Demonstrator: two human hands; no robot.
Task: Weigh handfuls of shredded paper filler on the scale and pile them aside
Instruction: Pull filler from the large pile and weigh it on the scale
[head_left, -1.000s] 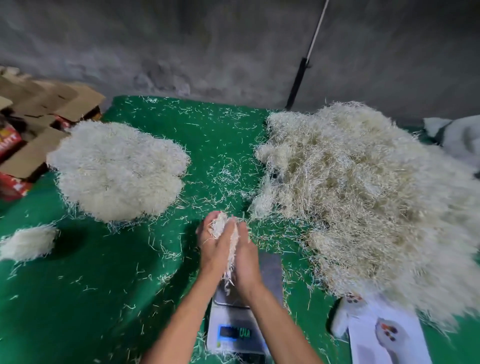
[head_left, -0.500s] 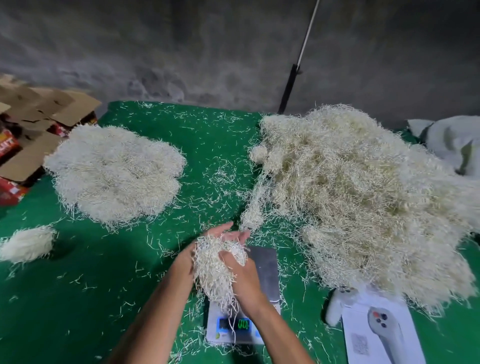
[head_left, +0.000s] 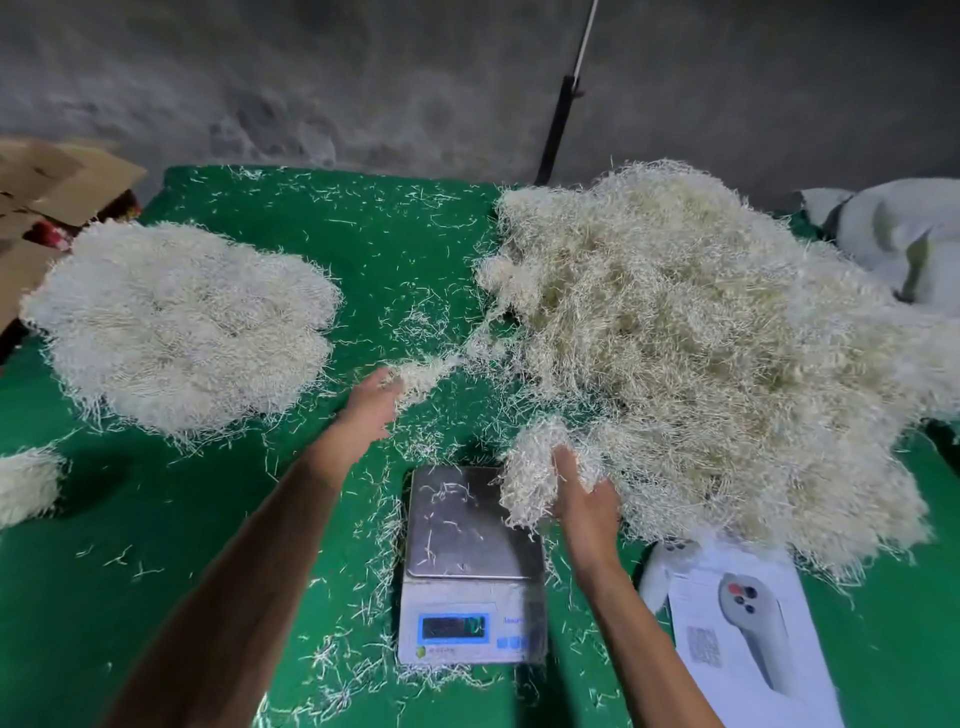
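Handful of shredded paper filler (head_left: 535, 473): a pale clump held by the right hand above the far right corner of the scale, just beside the near edge of the large heap.
Small tuft of filler (head_left: 423, 375): at the fingertips of the left hand, over the green cloth between the two heaps; whether it is pinched or falling loose cannot be told.
Right hand (head_left: 584, 501): palm turned toward the clump, thumb and fingers curled round its right side.
Left hand (head_left: 371, 402): extended forward, beyond the far left corner of the scale; fingers fairly straight, tips in contact with the small tuft.
Scale (head_left: 470, 566): white digital unit on the cloth in front of the person; steel platter carries only a few stray strands; display lit, digits too blurred to read.
Large heap of filler (head_left: 701, 338): loose and yellowish-white, filling the right half of the table.
Weighed pile (head_left: 182, 327): a flatter, whiter mound on the left side, well apart from the large heap.
Smaller clump (head_left: 26, 483): at the left edge, near the weighed pile.
Green cloth (head_left: 156, 571): covers the table; scattered with loose strands, densest around the scale.
Printed sheet (head_left: 743, 644): lies right of the scale, showing a handheld device; a white object sits at its far left corner.
Cardboard boxes (head_left: 57, 182): far left, beyond the table edge.
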